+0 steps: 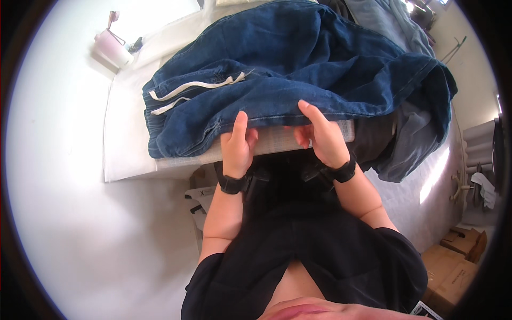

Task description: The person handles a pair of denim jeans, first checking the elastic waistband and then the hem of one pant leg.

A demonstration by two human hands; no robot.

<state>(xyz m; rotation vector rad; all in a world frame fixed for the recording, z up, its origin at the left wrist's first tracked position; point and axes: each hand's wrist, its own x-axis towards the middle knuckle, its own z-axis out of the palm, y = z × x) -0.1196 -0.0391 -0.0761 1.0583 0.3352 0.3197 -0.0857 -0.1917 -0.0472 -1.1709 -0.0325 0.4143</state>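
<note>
A pair of dark blue denim pants (298,58) with a white drawstring (194,85) lies bunched on a white table (125,138). My left hand (238,144) grips the near edge of the denim, thumb on top and fingers tucked under the fabric. My right hand (320,136) holds the same edge a little to the right, thumb pressed on the cloth. A pale flat board or pad (277,140) shows under the pants between my hands. Both wrists wear black bands.
A pink lidded cup (112,48) stands at the table's far left corner. Lighter blue and grey garments (410,144) hang off the right side. Cardboard boxes (453,261) sit on the floor at lower right. A chair part (200,200) stands under the table.
</note>
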